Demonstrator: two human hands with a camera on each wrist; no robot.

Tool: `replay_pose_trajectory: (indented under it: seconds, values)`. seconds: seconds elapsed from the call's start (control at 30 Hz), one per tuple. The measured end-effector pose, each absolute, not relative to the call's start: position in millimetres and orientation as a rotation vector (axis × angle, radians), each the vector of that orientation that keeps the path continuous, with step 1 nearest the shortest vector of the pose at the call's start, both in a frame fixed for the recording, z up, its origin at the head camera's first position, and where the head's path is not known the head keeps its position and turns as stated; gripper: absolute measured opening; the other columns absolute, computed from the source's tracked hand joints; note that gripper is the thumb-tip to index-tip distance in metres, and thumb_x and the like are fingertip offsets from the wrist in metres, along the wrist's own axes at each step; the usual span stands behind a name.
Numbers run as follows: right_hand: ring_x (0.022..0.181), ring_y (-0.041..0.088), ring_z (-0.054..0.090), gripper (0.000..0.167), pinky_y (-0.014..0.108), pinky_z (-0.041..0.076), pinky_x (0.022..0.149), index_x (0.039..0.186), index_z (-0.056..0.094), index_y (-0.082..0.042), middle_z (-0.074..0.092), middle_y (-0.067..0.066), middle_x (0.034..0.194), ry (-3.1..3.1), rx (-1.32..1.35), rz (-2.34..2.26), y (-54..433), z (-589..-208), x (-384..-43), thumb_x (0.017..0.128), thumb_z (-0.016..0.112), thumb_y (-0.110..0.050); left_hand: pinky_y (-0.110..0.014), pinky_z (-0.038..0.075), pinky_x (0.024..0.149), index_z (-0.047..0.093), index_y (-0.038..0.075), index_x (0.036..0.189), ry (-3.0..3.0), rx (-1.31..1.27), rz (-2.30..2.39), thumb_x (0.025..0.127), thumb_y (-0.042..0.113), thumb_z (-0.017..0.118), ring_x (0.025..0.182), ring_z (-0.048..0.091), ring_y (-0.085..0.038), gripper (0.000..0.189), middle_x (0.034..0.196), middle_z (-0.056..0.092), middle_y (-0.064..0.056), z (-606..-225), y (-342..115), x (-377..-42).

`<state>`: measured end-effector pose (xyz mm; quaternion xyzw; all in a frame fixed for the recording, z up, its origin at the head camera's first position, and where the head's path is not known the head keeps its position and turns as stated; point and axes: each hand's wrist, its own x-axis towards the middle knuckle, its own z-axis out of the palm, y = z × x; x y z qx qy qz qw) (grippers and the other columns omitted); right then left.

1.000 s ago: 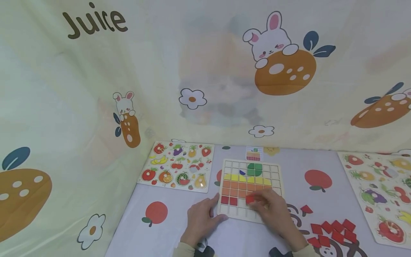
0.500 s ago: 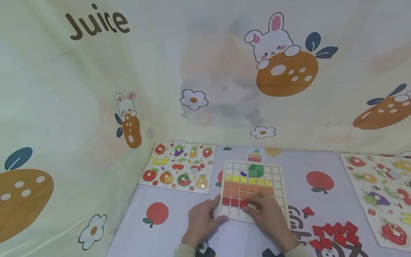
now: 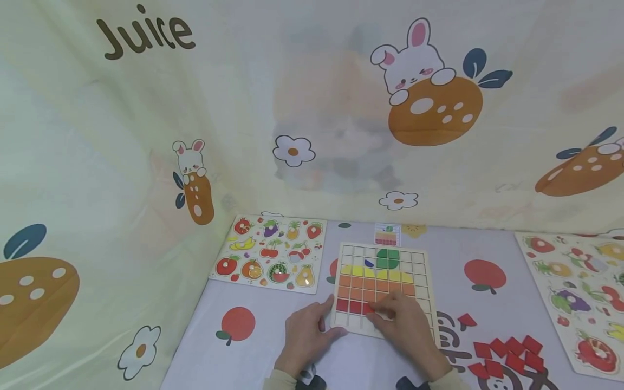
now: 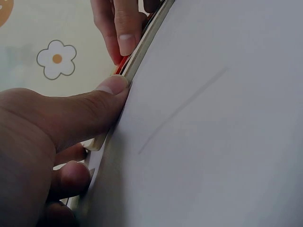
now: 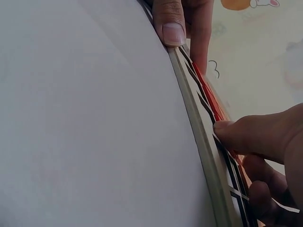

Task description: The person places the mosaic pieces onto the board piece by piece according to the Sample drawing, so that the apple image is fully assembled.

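Observation:
A square wooden grid board (image 3: 350,322) lies on the table, filled in rows with green, blue, yellow, orange and red tiles. My left hand (image 3: 307,331) holds the board's near left corner, thumb on the front edge and fingers along the left side. Over the red row, my right hand (image 3: 408,327) pinches a red square tile (image 3: 366,308) at the third cell, beside two red tiles (image 3: 349,306) set in the grid. In the right wrist view my right thumb (image 5: 225,132) touches the board's face by the red row. The held tile is partly hidden by the fingers.
Loose red tiles (image 3: 515,362) lie scattered at the right, with one red piece (image 3: 467,319) apart. Fruit puzzle boards lie at the left (image 3: 265,276) and right (image 3: 580,314). A small picture card (image 3: 387,235) is behind the grid, before a printed cloth wall (image 3: 336,179).
My right hand has moved left and down with the red tile, bringing it into the third cell of the red row. The left hand stays at the board's corner.

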<state>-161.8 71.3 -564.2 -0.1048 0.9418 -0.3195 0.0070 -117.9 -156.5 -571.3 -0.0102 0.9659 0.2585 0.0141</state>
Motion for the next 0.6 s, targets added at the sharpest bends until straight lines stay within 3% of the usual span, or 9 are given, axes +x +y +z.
replay_pose_trajectory:
  seconds: [0.6]
  values:
    - [0.079,0.009,0.05,0.026,0.026,0.043,0.07,0.107,0.086,-0.023,0.066,-0.011,0.086,2.965,-0.389,-1.02,74.6,-566.5,-161.9,0.082,0.092,-0.027,-0.022,0.029,0.062,0.062,0.029,0.15,3.022,-0.015,0.808,0.081,0.054,0.089,0.058,0.034,-0.001,0.077,0.066,0.043,0.015,-572.2,-156.8,-117.6]
